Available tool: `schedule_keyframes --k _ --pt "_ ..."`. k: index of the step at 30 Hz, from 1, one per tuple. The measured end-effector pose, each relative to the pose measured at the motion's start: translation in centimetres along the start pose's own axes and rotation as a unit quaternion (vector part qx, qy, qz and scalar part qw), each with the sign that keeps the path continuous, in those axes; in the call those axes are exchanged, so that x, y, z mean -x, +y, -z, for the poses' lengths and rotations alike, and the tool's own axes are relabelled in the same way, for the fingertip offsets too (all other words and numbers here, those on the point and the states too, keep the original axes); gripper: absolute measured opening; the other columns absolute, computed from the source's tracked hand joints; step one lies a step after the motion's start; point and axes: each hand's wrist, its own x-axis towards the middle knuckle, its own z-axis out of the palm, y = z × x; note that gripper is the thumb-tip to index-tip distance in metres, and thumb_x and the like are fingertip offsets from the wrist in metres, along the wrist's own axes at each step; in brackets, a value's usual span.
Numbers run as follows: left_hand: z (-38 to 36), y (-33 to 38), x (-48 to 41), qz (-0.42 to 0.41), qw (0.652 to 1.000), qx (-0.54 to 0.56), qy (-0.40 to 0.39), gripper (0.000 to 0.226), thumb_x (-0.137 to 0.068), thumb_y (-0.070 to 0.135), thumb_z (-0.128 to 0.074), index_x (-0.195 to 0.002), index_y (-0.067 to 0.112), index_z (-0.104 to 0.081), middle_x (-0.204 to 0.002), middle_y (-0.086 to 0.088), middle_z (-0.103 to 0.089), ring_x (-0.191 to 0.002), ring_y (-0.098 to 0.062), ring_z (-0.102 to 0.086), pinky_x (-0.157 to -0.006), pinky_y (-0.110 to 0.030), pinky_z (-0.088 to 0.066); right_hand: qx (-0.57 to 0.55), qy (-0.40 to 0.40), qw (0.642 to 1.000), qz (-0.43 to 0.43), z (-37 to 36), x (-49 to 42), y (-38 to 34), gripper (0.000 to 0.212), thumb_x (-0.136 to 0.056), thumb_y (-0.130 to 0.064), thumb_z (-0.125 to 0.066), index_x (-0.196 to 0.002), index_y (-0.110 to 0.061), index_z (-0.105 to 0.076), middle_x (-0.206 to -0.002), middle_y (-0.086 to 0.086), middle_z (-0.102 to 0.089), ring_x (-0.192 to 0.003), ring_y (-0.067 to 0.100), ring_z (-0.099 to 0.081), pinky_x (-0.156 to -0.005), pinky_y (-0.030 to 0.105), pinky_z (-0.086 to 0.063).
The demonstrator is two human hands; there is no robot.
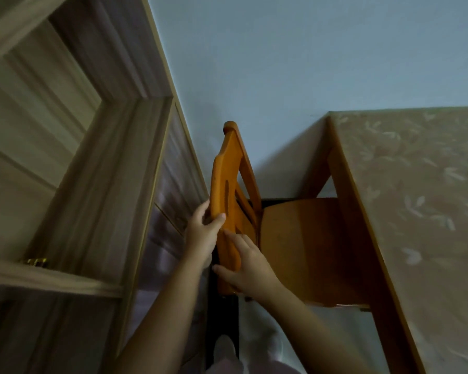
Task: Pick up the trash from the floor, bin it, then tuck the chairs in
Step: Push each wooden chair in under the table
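Note:
An orange wooden chair (297, 247) stands at the left end of a table (416, 201), with part of its seat under the table's edge. The chair's backrest (224, 184) rises towards me. My left hand (200, 236) grips the backrest's top rail from the left, thumb over the front. My right hand (246, 268) holds the near end of the same rail, fingers spread along its face. No trash or bin is in view.
A pale wooden door and its frame (97, 163) stand close on the left of the chair. A light blue wall (281, 63) lies behind. The table carries a beige leaf-patterned cloth. My legs and a foot (224, 346) show below.

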Motion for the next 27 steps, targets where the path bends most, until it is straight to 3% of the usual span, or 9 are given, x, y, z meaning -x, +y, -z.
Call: schedule_keyframes --k 2,4,11,17,20,24,27 --pt "-0.3 -0.1 -0.3 -0.001 0.999 0.032 0.002 0.048 -0.088 0.015 -0.060 -0.133 0.020 -0.045 -0.124 -0.004 -0.055 -0.112 -0.019 -0.053 -0.095 -0.041 -0.045 -0.035 -0.001 0.999 -0.017 -0.1 -0.2 0.0 0.072 -0.081 -0.028 -0.064 -0.141 -0.026 -0.024 -0.125 -0.007 -0.041 -0.102 0.003 -0.044 -0.079 0.010 -0.040" --pt "-0.3 -0.2 -0.9 0.001 0.999 0.049 -0.001 0.049 -0.088 0.014 -0.059 -0.134 0.020 -0.044 -0.124 -0.003 -0.054 -0.112 -0.018 -0.052 -0.092 -0.036 -0.045 -0.050 -0.009 0.998 -0.029 0.0 -0.8 0.0 0.078 -0.080 -0.024 -0.065 -0.143 -0.025 -0.020 -0.121 -0.008 -0.040 -0.097 0.003 -0.045 -0.076 0.010 -0.040" --pt "-0.5 -0.3 -3.2 0.003 0.996 0.086 -0.030 0.050 -0.087 0.009 -0.059 -0.134 0.020 -0.044 -0.127 -0.006 -0.054 -0.114 -0.020 -0.052 -0.095 -0.040 -0.045 -0.059 -0.005 0.998 -0.015 0.8 -2.4 -0.2 0.083 -0.076 -0.015 -0.066 -0.143 -0.027 -0.018 -0.108 -0.011 -0.039 -0.089 -0.002 -0.045 -0.074 0.008 -0.042" --pt "-1.9 1.2 -4.5 -0.007 0.992 0.116 -0.045 0.049 -0.089 0.007 -0.056 -0.134 0.019 -0.043 -0.119 0.000 -0.054 -0.109 -0.015 -0.051 -0.078 -0.023 -0.045 -0.074 0.013 0.997 -0.028 1.8 -4.2 0.3 0.086 -0.073 -0.015 -0.068 -0.143 -0.027 -0.019 -0.115 -0.007 -0.040 -0.102 0.011 -0.046 -0.083 0.022 -0.046" --pt "-2.6 1.6 -5.3 -0.010 0.991 0.118 -0.061 0.048 -0.089 0.008 -0.055 -0.135 0.019 -0.043 -0.124 -0.004 -0.054 -0.113 -0.018 -0.052 -0.083 -0.027 -0.046 -0.063 0.022 0.997 -0.023 2.6 -4.8 0.7 0.086 -0.074 -0.015 -0.068 -0.143 -0.026 -0.019 -0.116 -0.007 -0.039 -0.100 0.009 -0.046 -0.082 0.020 -0.046" --pt "-3.9 1.9 -6.0 -0.009 0.990 0.123 -0.071 0.047 -0.090 0.009 -0.055 -0.134 0.018 -0.044 -0.120 -0.002 -0.056 -0.110 -0.017 -0.054 -0.084 -0.029 -0.048 -0.066 0.026 0.997 -0.025 3.8 -5.3 1.5 0.087 -0.074 -0.014 -0.068 -0.144 -0.025 -0.018 -0.118 -0.011 -0.036 -0.098 0.002 -0.043 -0.075 0.007 -0.043" --pt "-4.8 2.0 -6.0 -0.003 0.989 0.126 -0.076 0.047 -0.090 0.011 -0.055 -0.135 0.019 -0.043 -0.123 -0.003 -0.055 -0.112 -0.019 -0.053 -0.093 -0.039 -0.047 -0.077 0.024 0.996 -0.030 4.5 -5.2 2.2 0.088 -0.073 -0.016 -0.069 -0.144 -0.029 -0.019 -0.121 -0.010 -0.038 -0.102 0.006 -0.047 -0.078 0.013 -0.046"
